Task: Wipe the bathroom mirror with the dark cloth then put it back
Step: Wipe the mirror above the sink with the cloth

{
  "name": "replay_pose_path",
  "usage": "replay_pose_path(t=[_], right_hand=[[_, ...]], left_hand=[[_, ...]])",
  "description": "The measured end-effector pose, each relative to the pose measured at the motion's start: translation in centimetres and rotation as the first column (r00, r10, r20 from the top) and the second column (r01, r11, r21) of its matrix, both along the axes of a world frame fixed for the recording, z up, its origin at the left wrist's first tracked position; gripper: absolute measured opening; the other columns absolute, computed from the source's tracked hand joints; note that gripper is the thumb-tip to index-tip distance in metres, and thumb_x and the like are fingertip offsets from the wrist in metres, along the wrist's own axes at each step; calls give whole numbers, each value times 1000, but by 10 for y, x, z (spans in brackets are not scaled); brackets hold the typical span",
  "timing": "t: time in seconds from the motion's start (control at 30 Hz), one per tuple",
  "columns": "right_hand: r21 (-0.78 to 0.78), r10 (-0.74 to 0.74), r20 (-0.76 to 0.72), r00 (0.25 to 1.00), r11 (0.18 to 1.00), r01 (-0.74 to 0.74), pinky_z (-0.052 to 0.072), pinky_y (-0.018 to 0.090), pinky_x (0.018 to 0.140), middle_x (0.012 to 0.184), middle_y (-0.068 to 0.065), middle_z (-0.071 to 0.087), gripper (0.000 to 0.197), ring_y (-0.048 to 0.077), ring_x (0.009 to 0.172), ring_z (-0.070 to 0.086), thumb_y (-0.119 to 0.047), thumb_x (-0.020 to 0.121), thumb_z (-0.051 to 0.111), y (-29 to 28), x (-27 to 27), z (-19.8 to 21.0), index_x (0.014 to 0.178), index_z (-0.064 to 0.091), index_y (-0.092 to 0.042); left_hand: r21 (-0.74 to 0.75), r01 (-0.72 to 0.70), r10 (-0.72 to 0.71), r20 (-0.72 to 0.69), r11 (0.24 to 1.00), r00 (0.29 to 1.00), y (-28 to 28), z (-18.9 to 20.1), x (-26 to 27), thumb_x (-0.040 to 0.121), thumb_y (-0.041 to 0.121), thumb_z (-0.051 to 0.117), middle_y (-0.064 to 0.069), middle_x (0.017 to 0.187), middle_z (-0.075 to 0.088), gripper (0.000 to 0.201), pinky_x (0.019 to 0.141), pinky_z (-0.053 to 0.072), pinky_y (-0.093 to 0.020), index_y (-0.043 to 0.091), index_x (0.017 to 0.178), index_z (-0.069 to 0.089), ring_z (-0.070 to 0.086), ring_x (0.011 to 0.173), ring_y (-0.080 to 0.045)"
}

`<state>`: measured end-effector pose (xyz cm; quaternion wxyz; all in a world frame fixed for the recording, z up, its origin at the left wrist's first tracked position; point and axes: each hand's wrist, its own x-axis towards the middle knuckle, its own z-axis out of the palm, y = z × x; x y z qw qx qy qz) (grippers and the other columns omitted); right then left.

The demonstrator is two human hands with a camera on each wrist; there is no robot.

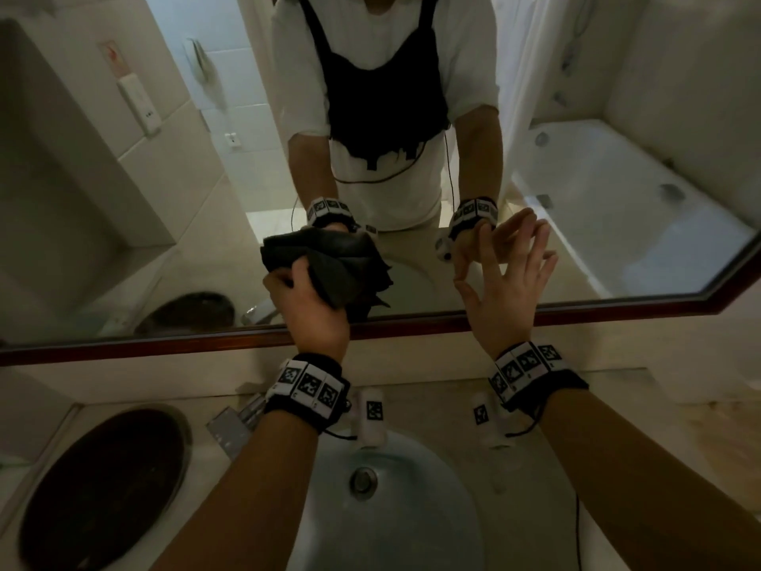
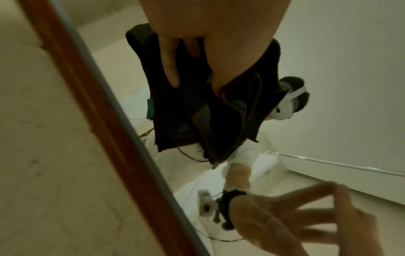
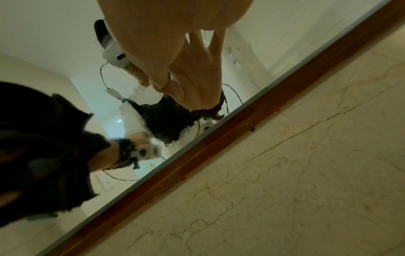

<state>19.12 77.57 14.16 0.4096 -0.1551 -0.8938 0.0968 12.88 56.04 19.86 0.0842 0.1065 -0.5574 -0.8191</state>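
The bathroom mirror (image 1: pixel 576 166) filled the far wall above a red-brown wooden frame (image 1: pixel 164 346), with the sink (image 1: pixel 432 488) near, below both forearms, and a dark round lid (image 1: pixel 103 488) in the counter at near left. The dark cloth (image 1: pixel 337 274) was bunched up against the lower middle of the glass, so it had already been picked up; judged mid-wipe, or just starting it. No streaks or cleaned patches were visible, so how much glass was covered could not be told. The left hand (image 1: pixel 306 307) gripped the cloth, fingers curled round the wad, holding it at the glass. The right hand (image 1: pixel 506 278) was spread, fingers loose and apart, fingertips at or just beside the mirror on the right; contact not clear; holding nothing. Left to do, as judged: rest of the wiping, then the cloth back in its place; which place that was did not show.
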Motion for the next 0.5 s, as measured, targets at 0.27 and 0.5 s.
replay_pose_path(t=[0.27, 0.5], right_hand=[[-6, 3, 15, 1000, 1000, -3, 6, 72, 113, 163, 22, -5, 80, 37, 148, -18, -38, 91, 68, 2, 2, -2, 157, 25, -27], [-113, -24, -6, 1000, 993, 23, 10, 69, 115, 162, 27, -4, 84, 47, 149, -7, -32, 92, 67, -22, -1, 5, 158, 15, -28]], left_hand=[[-424, 55, -168, -233, 904, 958, 35, 12, 18, 79, 4, 69, -8, 124, 47, 43, 93, 44, -41, 22, 118, 62, 47, 110, -28], [-349, 62, -93, -73, 935, 993, -7, -11, 6, 79, 8, 69, -6, 121, 44, 43, 90, 45, -34, 20, 117, 53, 49, 105, -21]])
